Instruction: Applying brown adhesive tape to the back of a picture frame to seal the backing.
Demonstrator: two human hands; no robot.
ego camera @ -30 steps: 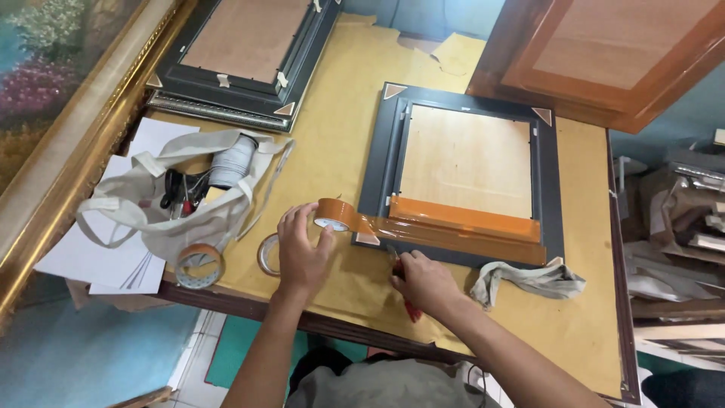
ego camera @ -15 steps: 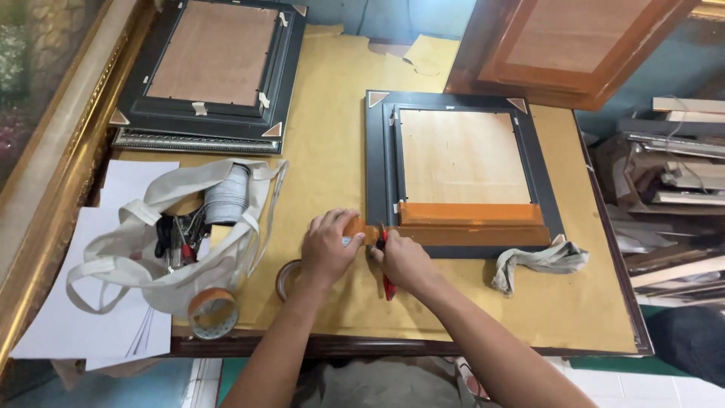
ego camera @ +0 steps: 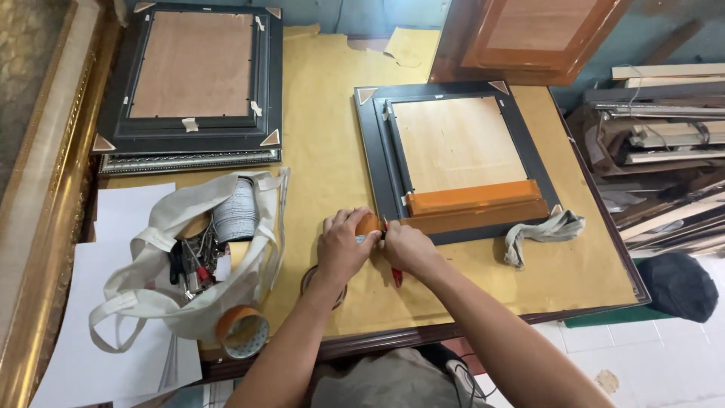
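Head view: table (ego camera: 332, 151) covered in tan paper. Dark picture frame (ego camera: 457, 162) lay face down at centre right, brown tape strip (ego camera: 476, 204) along its lower edge. Second dark frame (ego camera: 192, 83) sat far left. White cloth bag (ego camera: 189, 264) with tools lay near left edge, tape roll (ego camera: 243, 331) beside it. Grey rag (ego camera: 544, 230) touched frame's lower right corner. Left hand (ego camera: 343, 245) gripped brown tape roll (ego camera: 368, 224) at frame's lower left corner. Right hand (ego camera: 404, 245) clenched around red-handled cutter (ego camera: 396, 276), touching tape.
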